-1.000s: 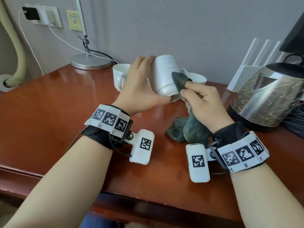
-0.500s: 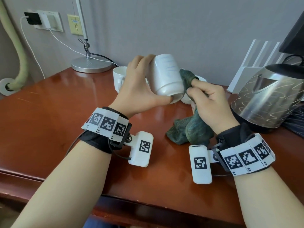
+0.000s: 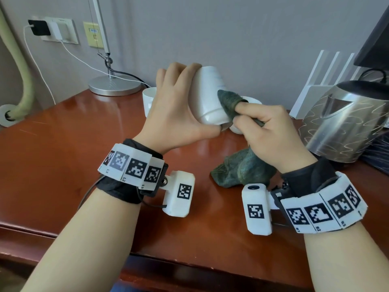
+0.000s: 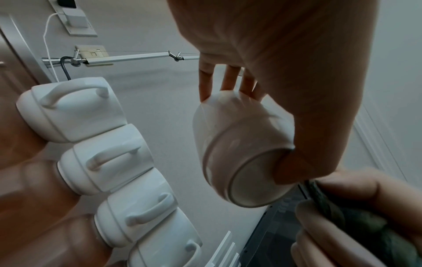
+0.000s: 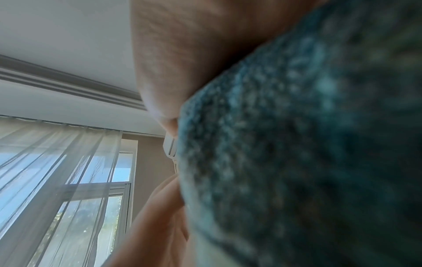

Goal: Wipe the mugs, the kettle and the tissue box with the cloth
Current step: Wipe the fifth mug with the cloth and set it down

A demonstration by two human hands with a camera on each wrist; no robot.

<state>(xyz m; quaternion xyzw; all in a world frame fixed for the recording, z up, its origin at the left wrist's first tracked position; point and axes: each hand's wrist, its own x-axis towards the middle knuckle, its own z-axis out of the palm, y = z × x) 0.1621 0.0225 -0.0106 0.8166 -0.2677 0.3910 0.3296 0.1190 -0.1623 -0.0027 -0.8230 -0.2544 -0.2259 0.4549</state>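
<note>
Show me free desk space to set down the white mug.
Bare reddish-brown wooden desk lies left of the left hand, between the round silver lamp base and the front edge. Crowded right: standing white mugs, dark green cloth, steel kettle.

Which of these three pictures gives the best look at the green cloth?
The head view: the cloth shows whole, gripped by the right hand and pressed against the mug. The right wrist view shows only a blurred close-up; the left wrist view catches just a dark edge between fingers.

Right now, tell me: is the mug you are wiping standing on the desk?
No, the left hand holds the mug tilted in the air above the desk.
</note>
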